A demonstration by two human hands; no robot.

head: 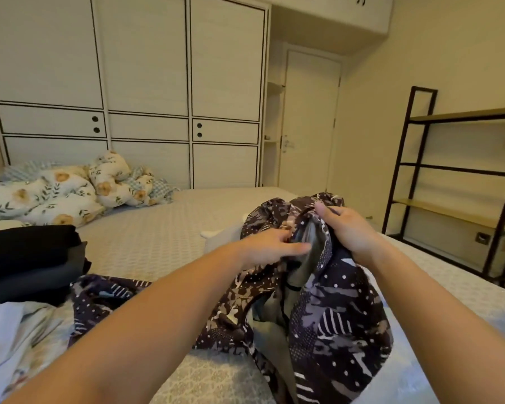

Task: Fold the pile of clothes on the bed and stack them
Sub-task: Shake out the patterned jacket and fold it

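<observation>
Behind the bed [146, 243] stand pale wardrobe doors [146, 83]. My right hand [347, 228] grips the dark patterned garment [333, 301] at its top edge; it hangs lengthwise toward me. My left hand [268, 246] touches its inner lining, fingers [298, 249] nearly straight. Folded dark clothes [29, 258] are stacked at left.

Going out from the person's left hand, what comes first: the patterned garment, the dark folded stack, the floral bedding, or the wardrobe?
1. Patterned garment, touching the left hand.
2. Dark folded stack, left on the bed.
3. Floral bedding, far left, behind the stack.
4. Wardrobe, against the back wall.
</observation>
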